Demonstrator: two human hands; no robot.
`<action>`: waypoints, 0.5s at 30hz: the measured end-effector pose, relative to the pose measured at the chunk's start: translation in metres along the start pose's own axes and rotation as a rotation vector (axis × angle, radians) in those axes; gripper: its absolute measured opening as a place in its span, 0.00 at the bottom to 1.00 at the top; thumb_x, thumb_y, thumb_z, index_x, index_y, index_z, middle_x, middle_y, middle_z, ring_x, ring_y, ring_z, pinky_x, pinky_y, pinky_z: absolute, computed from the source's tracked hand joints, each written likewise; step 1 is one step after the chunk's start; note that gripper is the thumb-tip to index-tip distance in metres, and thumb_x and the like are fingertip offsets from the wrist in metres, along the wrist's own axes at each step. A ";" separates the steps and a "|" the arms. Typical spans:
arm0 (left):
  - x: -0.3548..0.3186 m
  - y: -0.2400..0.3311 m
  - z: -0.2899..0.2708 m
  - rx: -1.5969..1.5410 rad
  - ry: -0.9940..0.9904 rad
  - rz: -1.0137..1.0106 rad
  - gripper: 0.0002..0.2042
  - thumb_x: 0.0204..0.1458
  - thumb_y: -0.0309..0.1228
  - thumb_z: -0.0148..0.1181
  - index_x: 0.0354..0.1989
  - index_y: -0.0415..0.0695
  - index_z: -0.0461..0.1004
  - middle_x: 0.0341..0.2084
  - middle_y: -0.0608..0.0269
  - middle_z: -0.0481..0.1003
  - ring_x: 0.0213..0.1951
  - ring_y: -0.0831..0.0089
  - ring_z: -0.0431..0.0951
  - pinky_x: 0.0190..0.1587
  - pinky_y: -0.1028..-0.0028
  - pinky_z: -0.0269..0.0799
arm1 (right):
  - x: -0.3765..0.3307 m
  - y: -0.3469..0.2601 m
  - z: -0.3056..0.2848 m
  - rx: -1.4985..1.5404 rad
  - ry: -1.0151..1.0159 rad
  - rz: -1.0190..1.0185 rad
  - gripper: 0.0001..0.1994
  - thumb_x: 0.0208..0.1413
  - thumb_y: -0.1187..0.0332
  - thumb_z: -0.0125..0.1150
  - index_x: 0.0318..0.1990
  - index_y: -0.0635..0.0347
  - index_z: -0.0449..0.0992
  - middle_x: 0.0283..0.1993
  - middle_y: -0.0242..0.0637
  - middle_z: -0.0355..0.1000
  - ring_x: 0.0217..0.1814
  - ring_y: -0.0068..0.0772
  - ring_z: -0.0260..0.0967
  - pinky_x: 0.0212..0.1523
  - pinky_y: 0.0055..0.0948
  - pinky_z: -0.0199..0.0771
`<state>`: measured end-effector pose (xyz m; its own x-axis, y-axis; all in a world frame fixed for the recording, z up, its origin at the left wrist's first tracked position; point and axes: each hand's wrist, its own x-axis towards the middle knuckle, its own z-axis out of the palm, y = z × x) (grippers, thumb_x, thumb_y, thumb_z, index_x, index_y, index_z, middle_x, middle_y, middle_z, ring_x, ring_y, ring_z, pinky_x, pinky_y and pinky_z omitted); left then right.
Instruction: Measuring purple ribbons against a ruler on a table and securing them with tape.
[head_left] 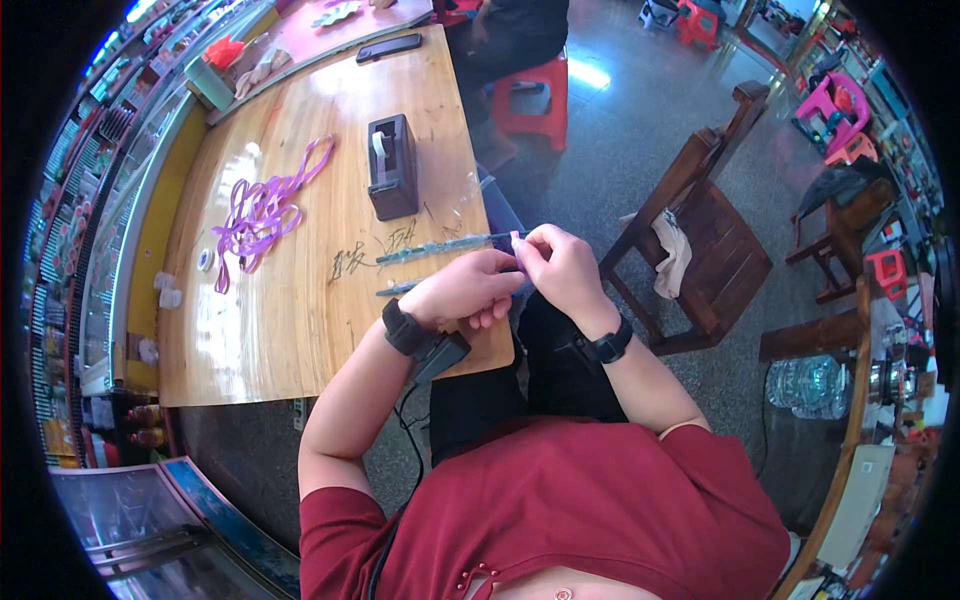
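Observation:
My left hand (470, 287) and my right hand (562, 268) meet at the table's near right corner, both with closed fingers. Between them shows a short piece of purple ribbon (516, 243), pinched by my right fingertips; the left fingers close on it lower down, partly hidden. A thin, greenish-grey stick-like strip (440, 247) runs left from beside the right fingertips, over the tabletop. A second such strip (398, 288) pokes out from behind my left hand. Farther left lies a loose, looped heap of purple ribbon (262, 212).
A black tape dispenser (392, 168) stands on the wooden table (300, 340), with a phone (389, 48) at the far end. A small tape roll (206, 260) lies near the left edge. A wooden chair (700, 250) with a cloth stands right; a person sits on a red stool (535, 105).

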<state>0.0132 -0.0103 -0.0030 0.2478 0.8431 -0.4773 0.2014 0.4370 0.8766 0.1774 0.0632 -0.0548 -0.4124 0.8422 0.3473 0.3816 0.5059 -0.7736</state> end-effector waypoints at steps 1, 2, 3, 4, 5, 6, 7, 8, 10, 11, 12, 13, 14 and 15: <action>0.000 0.001 0.000 -0.010 -0.012 -0.001 0.12 0.64 0.36 0.51 0.47 0.41 0.70 0.17 0.72 0.70 0.15 0.85 0.70 0.17 0.84 0.65 | 0.000 0.001 -0.002 0.086 -0.030 0.053 0.12 0.56 0.62 0.64 0.31 0.63 0.77 0.25 0.41 0.76 0.28 0.32 0.75 0.30 0.30 0.72; 0.000 0.000 0.000 -0.010 -0.012 0.000 0.12 0.64 0.36 0.51 0.47 0.41 0.70 0.17 0.72 0.70 0.15 0.85 0.70 0.17 0.84 0.65 | -0.001 0.002 -0.004 0.172 -0.060 0.107 0.09 0.57 0.65 0.62 0.33 0.64 0.78 0.25 0.38 0.76 0.29 0.26 0.74 0.30 0.28 0.71; 0.001 0.000 0.000 0.004 -0.007 -0.005 0.12 0.64 0.36 0.51 0.47 0.40 0.70 0.17 0.72 0.70 0.15 0.85 0.70 0.17 0.84 0.65 | -0.001 0.004 -0.004 0.172 -0.061 0.107 0.09 0.57 0.65 0.62 0.33 0.64 0.78 0.25 0.38 0.76 0.29 0.26 0.74 0.30 0.28 0.71; 0.001 -0.001 0.000 0.019 -0.002 -0.009 0.12 0.64 0.36 0.51 0.47 0.40 0.70 0.17 0.72 0.71 0.15 0.85 0.70 0.17 0.84 0.65 | -0.001 0.008 -0.004 0.216 -0.066 0.136 0.09 0.57 0.66 0.62 0.32 0.64 0.79 0.26 0.38 0.77 0.27 0.27 0.74 0.30 0.28 0.72; 0.000 0.000 0.000 0.018 -0.002 -0.009 0.12 0.64 0.36 0.51 0.47 0.40 0.70 0.17 0.72 0.71 0.15 0.85 0.70 0.17 0.84 0.65 | -0.001 0.011 -0.004 0.259 -0.071 0.165 0.09 0.57 0.67 0.62 0.32 0.64 0.80 0.26 0.38 0.77 0.26 0.29 0.74 0.29 0.29 0.72; -0.001 0.001 0.000 0.010 -0.001 -0.012 0.12 0.64 0.36 0.51 0.47 0.40 0.70 0.17 0.72 0.71 0.15 0.85 0.70 0.17 0.84 0.66 | 0.000 0.015 -0.002 0.258 -0.070 0.164 0.09 0.57 0.67 0.62 0.32 0.64 0.80 0.26 0.38 0.77 0.26 0.29 0.74 0.29 0.29 0.72; -0.001 0.002 0.001 0.002 0.000 -0.015 0.12 0.64 0.36 0.51 0.47 0.40 0.70 0.17 0.72 0.71 0.15 0.85 0.70 0.17 0.84 0.66 | 0.000 0.021 0.000 0.408 -0.107 0.263 0.09 0.57 0.67 0.62 0.31 0.64 0.80 0.27 0.36 0.77 0.27 0.27 0.73 0.30 0.28 0.73; -0.001 0.002 0.001 0.003 -0.001 -0.014 0.12 0.64 0.36 0.51 0.47 0.40 0.70 0.17 0.72 0.71 0.15 0.85 0.70 0.17 0.84 0.66 | 0.001 0.025 0.001 0.558 -0.143 0.361 0.09 0.57 0.67 0.62 0.31 0.65 0.80 0.28 0.34 0.78 0.28 0.25 0.73 0.31 0.27 0.73; -0.001 0.000 0.000 0.016 -0.003 0.000 0.12 0.64 0.37 0.50 0.47 0.40 0.70 0.17 0.72 0.71 0.15 0.85 0.70 0.17 0.84 0.66 | 0.002 0.030 0.002 0.654 -0.204 0.442 0.08 0.58 0.67 0.60 0.33 0.63 0.80 0.31 0.33 0.77 0.31 0.24 0.73 0.35 0.25 0.73; -0.001 0.000 0.000 0.016 -0.002 0.000 0.12 0.64 0.37 0.50 0.47 0.40 0.70 0.17 0.72 0.71 0.15 0.85 0.70 0.17 0.84 0.66 | 0.003 0.032 0.002 0.748 -0.265 0.524 0.08 0.59 0.67 0.58 0.35 0.61 0.80 0.33 0.32 0.77 0.35 0.24 0.74 0.38 0.23 0.73; -0.001 0.000 -0.001 0.008 -0.012 -0.008 0.12 0.64 0.37 0.50 0.47 0.41 0.70 0.17 0.72 0.71 0.15 0.85 0.70 0.17 0.84 0.66 | 0.004 0.031 0.002 0.749 -0.266 0.524 0.08 0.59 0.67 0.58 0.35 0.61 0.80 0.33 0.32 0.77 0.35 0.24 0.74 0.38 0.23 0.73; -0.001 0.000 -0.002 0.001 -0.021 -0.017 0.13 0.64 0.37 0.50 0.47 0.41 0.70 0.17 0.72 0.71 0.15 0.85 0.70 0.17 0.84 0.66 | 0.005 0.029 0.001 0.796 -0.313 0.593 0.08 0.59 0.66 0.56 0.38 0.60 0.79 0.35 0.32 0.77 0.36 0.24 0.74 0.40 0.24 0.73; -0.002 0.000 -0.002 0.000 -0.020 -0.018 0.13 0.64 0.37 0.50 0.47 0.41 0.70 0.17 0.72 0.71 0.15 0.85 0.70 0.17 0.84 0.66 | 0.007 0.028 0.000 0.843 -0.360 0.662 0.09 0.60 0.66 0.55 0.40 0.59 0.79 0.36 0.32 0.76 0.37 0.25 0.73 0.41 0.24 0.73; -0.002 0.001 -0.001 0.019 -0.012 -0.017 0.13 0.64 0.37 0.50 0.48 0.41 0.70 0.17 0.72 0.71 0.15 0.85 0.70 0.17 0.84 0.65 | 0.007 0.032 0.000 0.843 -0.356 0.662 0.09 0.60 0.66 0.55 0.40 0.59 0.79 0.36 0.32 0.76 0.37 0.25 0.73 0.41 0.24 0.73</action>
<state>0.0119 -0.0112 -0.0013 0.2556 0.8317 -0.4929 0.2240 0.4451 0.8670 0.1870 0.0860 -0.0771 -0.6005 0.7283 -0.3301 -0.0117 -0.4208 -0.9071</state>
